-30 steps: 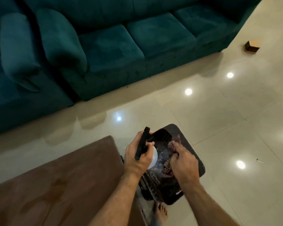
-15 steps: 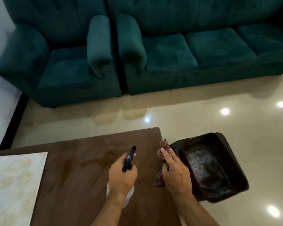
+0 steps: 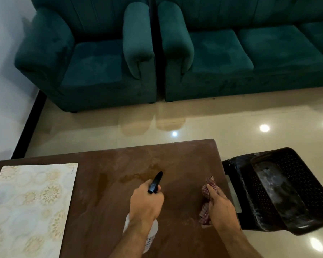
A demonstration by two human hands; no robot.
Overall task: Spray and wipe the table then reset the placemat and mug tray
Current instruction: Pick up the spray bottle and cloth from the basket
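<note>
The left hand (image 3: pixel 145 203) has its grip closed around the spray bottle (image 3: pixel 151 230) above the bench (image 3: pixel 108 198) middle. The right hand (image 3: pixel 221 208) holds the checked cloth (image 3: pixel 207 190) near the right edge. The placemat (image 3: pixel 30 205) lies at the left edge.

The room was dimly lit from overhead. Ceiling lights were mirrored as bright round glare spots on the glossy floor (image 3: pixel 231 123), and the sofas' (image 3: pixel 231 53) arms were reflected there faintly. Soft shadows were cast under the sofas. Straight edges were bowed by wide-angle distortion, and fine detail was softened throughout.
</note>
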